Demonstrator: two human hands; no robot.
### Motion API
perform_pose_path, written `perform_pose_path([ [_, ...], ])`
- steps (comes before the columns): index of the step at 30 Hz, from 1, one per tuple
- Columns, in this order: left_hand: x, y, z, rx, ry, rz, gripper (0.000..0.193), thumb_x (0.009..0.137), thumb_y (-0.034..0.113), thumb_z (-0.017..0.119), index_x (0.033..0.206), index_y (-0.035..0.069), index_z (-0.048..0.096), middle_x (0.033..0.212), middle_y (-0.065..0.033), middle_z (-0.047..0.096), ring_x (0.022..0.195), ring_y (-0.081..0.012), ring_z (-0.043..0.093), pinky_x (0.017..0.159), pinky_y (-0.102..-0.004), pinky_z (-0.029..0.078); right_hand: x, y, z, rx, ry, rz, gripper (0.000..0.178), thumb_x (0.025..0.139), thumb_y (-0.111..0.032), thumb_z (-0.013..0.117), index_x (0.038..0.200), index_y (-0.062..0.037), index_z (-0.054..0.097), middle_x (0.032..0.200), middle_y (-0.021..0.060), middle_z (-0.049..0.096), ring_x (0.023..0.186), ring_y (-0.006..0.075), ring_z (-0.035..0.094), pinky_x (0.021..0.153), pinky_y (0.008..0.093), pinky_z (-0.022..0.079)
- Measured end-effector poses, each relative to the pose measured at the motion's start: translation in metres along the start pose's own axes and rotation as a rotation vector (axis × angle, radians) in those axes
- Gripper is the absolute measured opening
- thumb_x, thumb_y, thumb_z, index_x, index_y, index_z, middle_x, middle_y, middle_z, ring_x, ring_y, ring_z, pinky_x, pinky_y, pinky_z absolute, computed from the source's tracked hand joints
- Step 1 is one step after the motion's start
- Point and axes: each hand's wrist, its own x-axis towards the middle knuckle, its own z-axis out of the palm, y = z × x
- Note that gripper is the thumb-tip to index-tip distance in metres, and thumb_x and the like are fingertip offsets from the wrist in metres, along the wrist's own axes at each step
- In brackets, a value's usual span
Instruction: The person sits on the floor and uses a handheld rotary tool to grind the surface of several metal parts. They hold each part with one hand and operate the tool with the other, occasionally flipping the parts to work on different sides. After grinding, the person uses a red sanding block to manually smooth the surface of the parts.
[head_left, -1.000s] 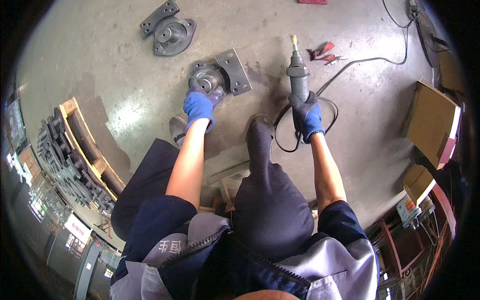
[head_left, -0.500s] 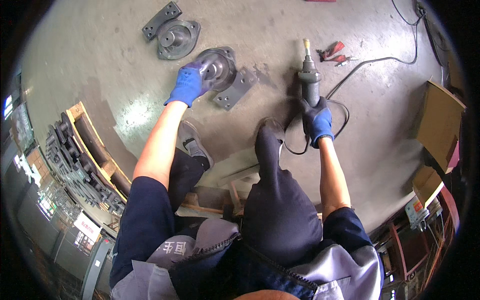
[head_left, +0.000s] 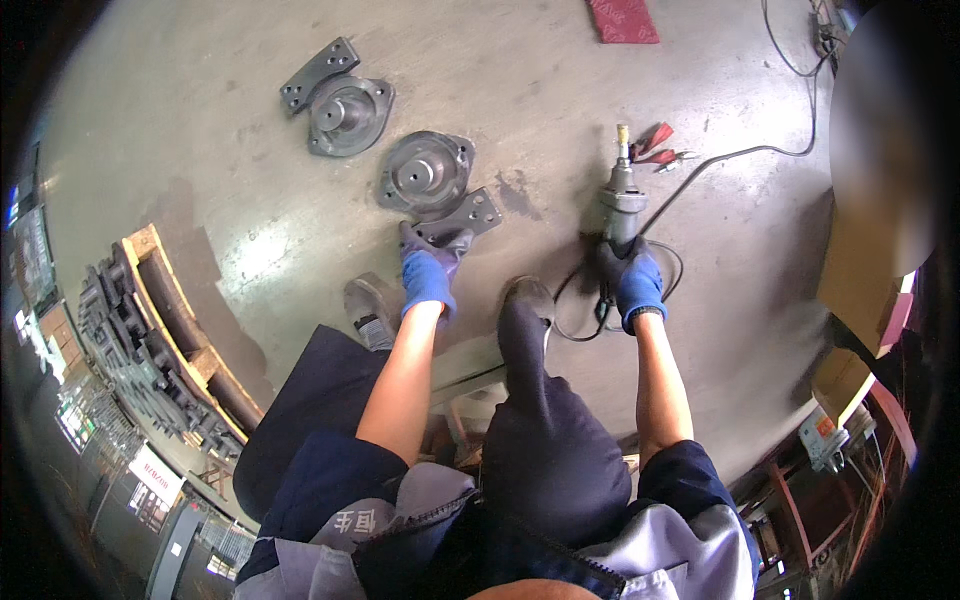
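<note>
My left hand point(head_left: 430, 268), in a blue glove, is closed on the near end of a dark metal part, its fingers on the flat drilled plate point(head_left: 478, 211). A round flange with a raised central boss point(head_left: 418, 174) adjoins the plate's far side. Farther left lies a similar flanged part point(head_left: 350, 115) with its own drilled plate point(head_left: 320, 73). My right hand point(head_left: 634, 280), gloved in blue and black, grips the body of a corded die grinder point(head_left: 624, 205). The grinder's narrow tip points away from me.
Red-handled tools point(head_left: 657, 145) lie beside the grinder's tip. Its black cord point(head_left: 740, 155) runs right across the floor. A red sheet point(head_left: 625, 20) lies at the far edge. A wooden pallet of metal parts point(head_left: 165, 300) stands left; cardboard point(head_left: 865, 270) stands right.
My left hand has moved from the flange's left side to the near end of its drilled plate. The flanged part has turned slightly. My right hand still holds the grinder.
</note>
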Motion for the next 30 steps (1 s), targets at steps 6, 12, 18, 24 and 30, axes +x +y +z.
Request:
perform_pose_path([
  [6, 0.02, -0.031, 0.027, -0.609, -0.058, -0.066, 0.089, 0.059, 0.015, 0.085, 0.132, -0.001, 0.036, 0.121, -0.0247, 0.053, 0.1, -0.0322, 0.059, 0.092, -0.0387, 0.047, 0.06, -0.039, -0.023, -0.295, 0.268, -0.212, 0.041, 0.083, -0.041, 0.065, 0.099, -0.003, 0.065, 0.082, 0.0213, 0.066, 0.083, 0.0307, 0.067, 0.069, 0.0378, 0.051],
  [12, 0.024, -0.048, 0.023, -0.495, -0.072, 0.089, 0.072, 0.067, 0.022, 0.081, 0.125, 0.0, 0.045, 0.11, -0.0239, 0.06, 0.088, -0.0327, 0.064, 0.08, -0.0406, 0.052, 0.22, -0.141, -0.055, -0.473, 0.554, -0.725, 0.071, 0.078, -0.053, 0.065, 0.135, -0.0165, 0.045, 0.135, 0.0191, 0.047, 0.123, 0.0393, 0.045, 0.101, 0.0468, 0.038],
  [18, -0.017, 0.003, -0.03, -0.215, 0.146, 0.084, 0.054, 0.075, 0.023, 0.075, 0.119, -0.001, 0.053, 0.105, -0.0229, 0.063, 0.096, -0.0327, 0.063, 0.083, -0.0388, 0.05, 0.295, -0.159, -0.038, -0.583, 0.329, -0.287, 0.097, 0.072, -0.066, 0.06, 0.148, -0.0199, 0.023, 0.152, 0.0125, 0.025, 0.139, 0.0379, 0.022, 0.11, 0.0495, 0.026],
  [24, -0.035, 0.023, -0.044, -0.432, 0.121, 0.096, 0.046, 0.081, 0.016, 0.068, 0.121, 0.0, 0.053, 0.103, -0.0198, 0.064, 0.094, -0.0256, 0.064, 0.081, -0.0362, 0.051, 0.283, -0.161, -0.046, -0.899, 0.454, -0.556, 0.022, 0.085, -0.022, 0.051, 0.099, -0.0117, 0.064, 0.101, 0.0188, 0.066, 0.095, 0.0371, 0.064, 0.085, 0.0485, 0.046],
  [30, -0.04, 0.095, -0.046, -0.636, -0.036, 0.49, 0.069, 0.08, 0.019, 0.072, 0.136, -0.001, 0.037, 0.125, -0.0178, 0.053, 0.114, -0.0261, 0.054, 0.095, -0.0376, 0.045, 0.115, -0.177, -0.042, -0.617, 0.409, -0.982, 0.013, 0.082, -0.015, 0.059, 0.092, -0.0104, 0.066, 0.078, 0.0136, 0.063, 0.072, 0.0318, 0.063, 0.063, 0.042, 0.049],
])
